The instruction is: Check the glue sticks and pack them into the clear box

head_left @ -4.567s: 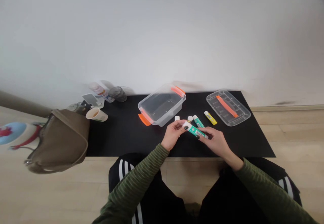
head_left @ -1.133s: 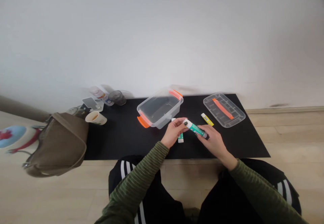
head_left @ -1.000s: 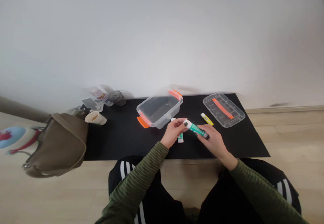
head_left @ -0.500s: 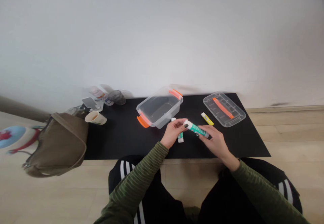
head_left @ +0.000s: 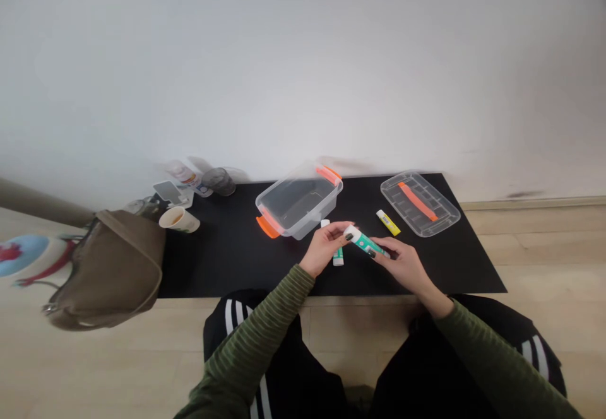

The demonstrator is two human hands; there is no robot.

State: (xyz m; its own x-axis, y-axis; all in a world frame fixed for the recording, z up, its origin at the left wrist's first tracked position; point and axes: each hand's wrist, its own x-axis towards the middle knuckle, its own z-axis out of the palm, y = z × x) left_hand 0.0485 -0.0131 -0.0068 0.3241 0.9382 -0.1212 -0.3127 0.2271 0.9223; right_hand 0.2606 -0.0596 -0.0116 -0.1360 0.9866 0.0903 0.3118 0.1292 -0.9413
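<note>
The left hand (head_left: pixel 324 248) and right hand (head_left: pixel 402 266) clamp a green glue stick (head_left: pixel 364 242) end to end! A second glue stick (head_left: pixel 338 256) lies right under the left hand, a clear plastic box (head_left: pixel 298 207) just beyond the grip.

clear plastic box (head_left: pixel 298 207) | clear lid (head_left: pixel 419 195) | paper cup (head_left: pixel 178 219) | olive handbag (head_left: pixel 108 274) | black mat (head_left: pixel 218 264)
</note>
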